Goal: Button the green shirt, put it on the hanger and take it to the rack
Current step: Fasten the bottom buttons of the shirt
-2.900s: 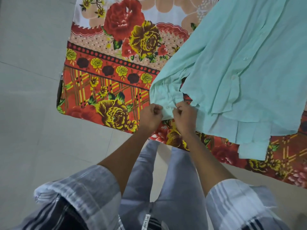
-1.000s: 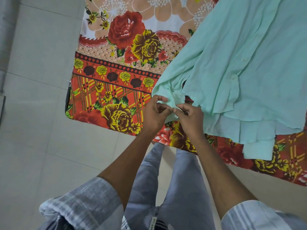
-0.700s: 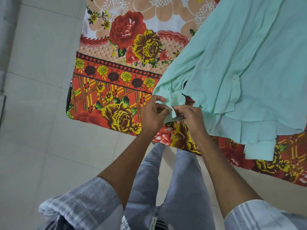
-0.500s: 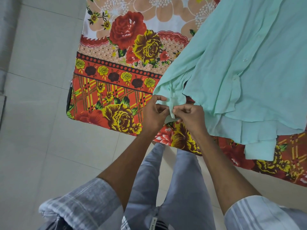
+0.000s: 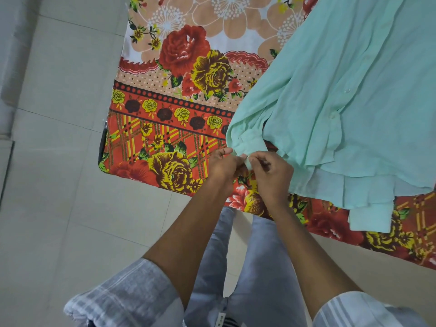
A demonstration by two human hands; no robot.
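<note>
The mint-green shirt (image 5: 349, 97) lies spread on a floral bedsheet, its front placket with small buttons facing up. One sleeve runs down to a cuff (image 5: 247, 145) near the bed's front edge. My left hand (image 5: 223, 165) and my right hand (image 5: 273, 172) meet at that cuff, each pinching one side of its end between thumb and fingers. The other sleeve's cuff (image 5: 370, 215) hangs at the lower right. No hanger is in view.
The red, orange and yellow floral bedsheet (image 5: 169, 128) covers the bed, whose front edge runs diagonally just beyond my hands. Pale floor tiles (image 5: 59, 185) fill the left side. My legs in grey trousers (image 5: 247, 267) stand close to the bed.
Both hands have stayed at the sleeve cuff, with only the fingers working at it. The camera has shifted slightly since the oldest frame. The shirt has not moved.
</note>
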